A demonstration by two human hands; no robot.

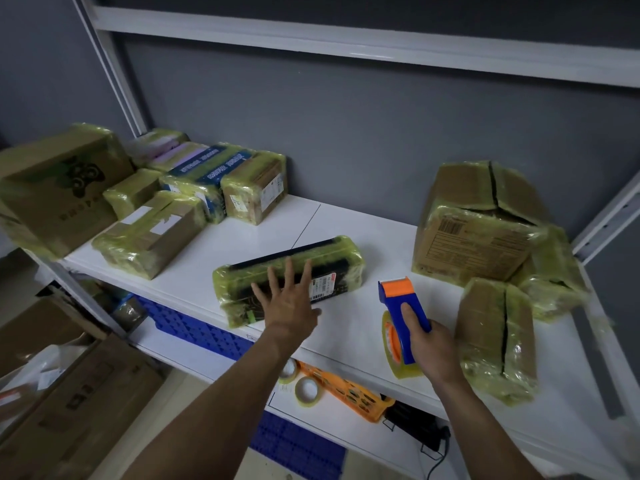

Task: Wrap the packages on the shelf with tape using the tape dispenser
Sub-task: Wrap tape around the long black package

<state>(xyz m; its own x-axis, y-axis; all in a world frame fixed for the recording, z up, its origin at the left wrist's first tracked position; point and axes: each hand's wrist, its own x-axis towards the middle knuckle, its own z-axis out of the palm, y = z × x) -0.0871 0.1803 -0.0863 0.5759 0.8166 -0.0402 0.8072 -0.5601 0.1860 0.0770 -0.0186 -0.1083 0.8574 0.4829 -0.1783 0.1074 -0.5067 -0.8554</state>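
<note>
Head view: my left hand [289, 301] is open, fingers straight and spread, laid across the near face of a long dark package [332, 263] already covered in yellowish tape. Whether the palm presses it I cannot tell. This package lies flat at the middle of the white shelf [346, 220], close to the front edge. My right hand [429, 348] is curled round the handle of the blue and orange tape dispenser [398, 296], thumb along its top. The dispenser stands on the shelf just right of the package and apart from it, with its tape roll [393, 344] toward me. A tall taped box [495, 337] stands just beside my right hand, and behind it is a large box [474, 244] with open flaps. More taped packages are clustered at the left end, the biggest a printed carton [59, 188]. On the lower shelf lie loose tape rolls [308, 391] touching an orange basket [349, 389].
</note>
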